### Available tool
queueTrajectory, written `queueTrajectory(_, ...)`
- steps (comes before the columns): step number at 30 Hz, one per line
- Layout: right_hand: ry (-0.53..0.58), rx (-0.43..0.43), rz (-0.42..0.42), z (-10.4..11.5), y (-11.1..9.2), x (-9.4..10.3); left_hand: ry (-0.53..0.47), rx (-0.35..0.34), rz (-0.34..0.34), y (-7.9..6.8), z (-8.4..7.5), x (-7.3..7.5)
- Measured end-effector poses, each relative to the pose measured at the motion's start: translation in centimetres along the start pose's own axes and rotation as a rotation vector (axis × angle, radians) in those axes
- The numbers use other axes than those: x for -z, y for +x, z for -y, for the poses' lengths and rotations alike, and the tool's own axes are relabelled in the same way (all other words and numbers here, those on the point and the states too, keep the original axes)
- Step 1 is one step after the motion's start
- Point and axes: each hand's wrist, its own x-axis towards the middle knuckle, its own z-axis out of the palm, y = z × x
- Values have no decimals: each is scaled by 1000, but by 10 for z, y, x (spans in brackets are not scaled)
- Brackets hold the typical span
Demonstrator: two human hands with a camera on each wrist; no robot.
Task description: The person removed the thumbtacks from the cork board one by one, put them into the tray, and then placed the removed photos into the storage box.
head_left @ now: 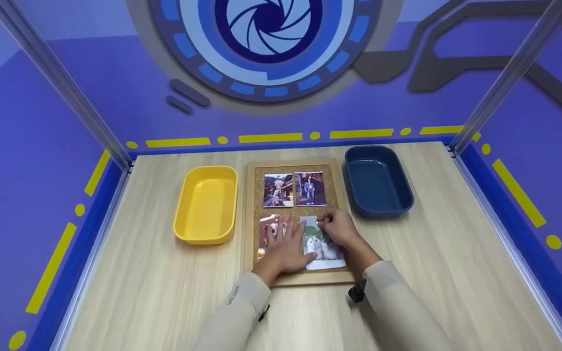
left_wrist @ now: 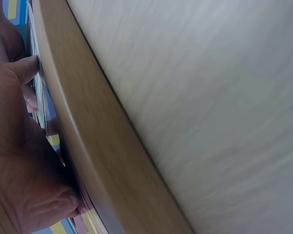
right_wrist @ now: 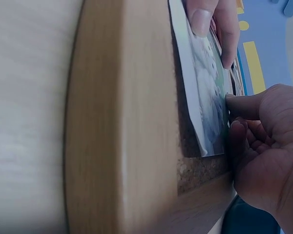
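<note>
A wood-framed corkboard (head_left: pixel 288 279) lies on the table with photos in two rows. My left hand (head_left: pixel 285 249) is spread flat over the lower-left photo (head_left: pixel 263 246), hiding much of it. Its thumb and fingertips reach onto the left side of the lower-right photo (head_left: pixel 327 256), which shows white animals. At that photo's upper edge my right hand (head_left: pixel 342 228) has its fingers curled, thumb and forefinger pinching a small pin-like thing mostly hidden by the fingertips. In the right wrist view, the photo (right_wrist: pixel 205 92) has its near edge slightly raised from the cork.
Two more photos, the upper-left photo (head_left: pixel 278 190) and the upper-right photo (head_left: pixel 310 188), sit side by side on the board. A yellow tray (head_left: pixel 205 240) stands left of it, and a dark blue tray (head_left: pixel 383 213) stands at its right. Blue panels (head_left: pixel 86 117) enclose the table.
</note>
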Motion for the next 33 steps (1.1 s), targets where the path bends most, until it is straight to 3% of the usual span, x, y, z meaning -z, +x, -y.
queueTrajectory(18,32,-17,9,-1,4,-1,-3,-10,-17,0,2,-2)
queueTrajectory(33,25,-14,7,-3,4,0,51,0,23,-5,-5,8)
